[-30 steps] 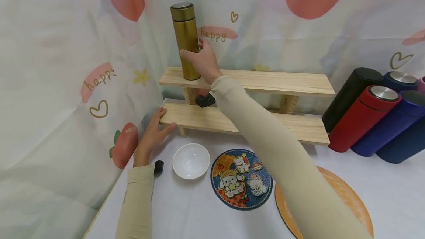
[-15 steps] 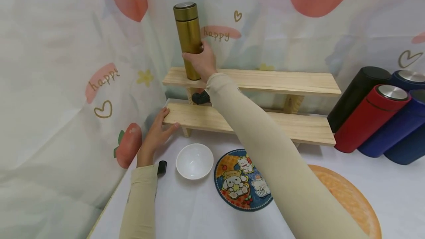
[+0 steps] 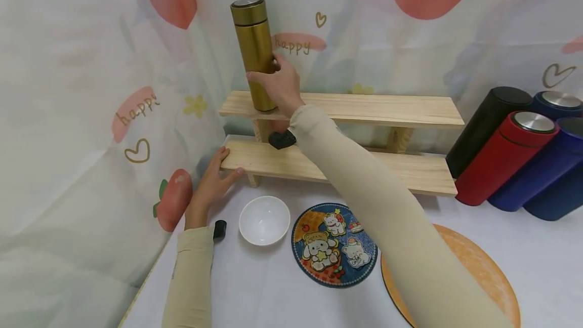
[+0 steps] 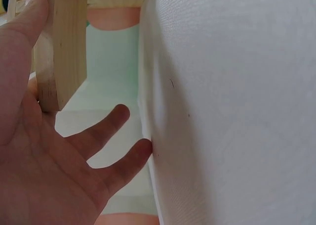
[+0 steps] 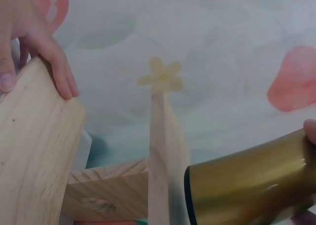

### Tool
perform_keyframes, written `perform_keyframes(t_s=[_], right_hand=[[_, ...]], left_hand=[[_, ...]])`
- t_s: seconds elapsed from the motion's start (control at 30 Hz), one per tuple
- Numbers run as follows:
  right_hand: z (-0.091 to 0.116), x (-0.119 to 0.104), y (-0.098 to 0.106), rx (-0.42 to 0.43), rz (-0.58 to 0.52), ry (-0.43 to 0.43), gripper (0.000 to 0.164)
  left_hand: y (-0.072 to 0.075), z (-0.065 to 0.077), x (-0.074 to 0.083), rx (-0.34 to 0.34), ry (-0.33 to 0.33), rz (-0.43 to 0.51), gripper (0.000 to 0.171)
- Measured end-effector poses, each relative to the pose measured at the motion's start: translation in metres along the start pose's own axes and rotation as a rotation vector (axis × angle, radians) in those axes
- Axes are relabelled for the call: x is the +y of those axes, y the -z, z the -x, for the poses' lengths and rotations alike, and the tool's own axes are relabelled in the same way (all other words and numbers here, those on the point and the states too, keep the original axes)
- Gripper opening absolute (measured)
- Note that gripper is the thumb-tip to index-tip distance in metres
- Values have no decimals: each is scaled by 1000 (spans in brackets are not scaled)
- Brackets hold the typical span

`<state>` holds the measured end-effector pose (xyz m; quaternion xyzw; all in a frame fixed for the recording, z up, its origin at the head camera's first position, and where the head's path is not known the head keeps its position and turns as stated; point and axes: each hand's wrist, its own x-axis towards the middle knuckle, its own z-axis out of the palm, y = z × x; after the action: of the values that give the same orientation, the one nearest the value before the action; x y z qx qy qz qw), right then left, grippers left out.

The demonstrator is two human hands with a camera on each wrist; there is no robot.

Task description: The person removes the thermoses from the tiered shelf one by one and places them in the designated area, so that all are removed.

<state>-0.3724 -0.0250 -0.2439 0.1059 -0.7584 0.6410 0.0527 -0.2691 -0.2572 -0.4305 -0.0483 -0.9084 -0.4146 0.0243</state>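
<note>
My right hand [image 3: 279, 85] grips a gold thermos bottle [image 3: 255, 47] with a silver-topped lid around its lower half. The bottle is upright with a slight lean, its base at the left end of the upper shelf [image 3: 382, 108] of a two-tier wooden stand. In the right wrist view, the bottle's dark-ringed base [image 5: 247, 180] is right at that board. My left hand [image 3: 211, 183] holds the left end of the lower shelf [image 3: 273, 161]. Its thumb [image 4: 29, 17] lies on one side of the board, while two other fingers [image 4: 126, 160] stretch out past it.
Several thermos bottles, among them a red one [image 3: 505, 158] and a black one [image 3: 487, 125], lean together at the right. Before the stand are a white bowl [image 3: 264, 220], a round cartoon mat [image 3: 314, 277] and an orange round mat [image 3: 483, 267], partly under my right arm.
The head view shifts slightly. Both hands keep their holds, and the gold thermos bottle stays over the upper shelf's left end.
</note>
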Motion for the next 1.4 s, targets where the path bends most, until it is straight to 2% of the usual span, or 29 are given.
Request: perform_keyframes(t_s=[0.17,0.3,0.6,0.83,1.13,1.4], right_hand=[[14,-9,10,-49,-56,39,82],[24,-12,22,-72,-94,75,81],[44,-10,59,-57,-97,80,76],[62,-4,85,-48,-188,87,72],[92,7,117,-25,-123,54,73],[117,19,145,-2,-120,32,68]], left_hand=[[7,-2,-3,1,-18,7,84],[10,-4,-5,-13,-7,-1,85],[12,-12,-6,-30,-24,13,87],[13,-17,-9,-30,-33,8,85],[15,-14,-10,-37,-45,20,85],[14,-13,-10,-42,-60,21,85]])
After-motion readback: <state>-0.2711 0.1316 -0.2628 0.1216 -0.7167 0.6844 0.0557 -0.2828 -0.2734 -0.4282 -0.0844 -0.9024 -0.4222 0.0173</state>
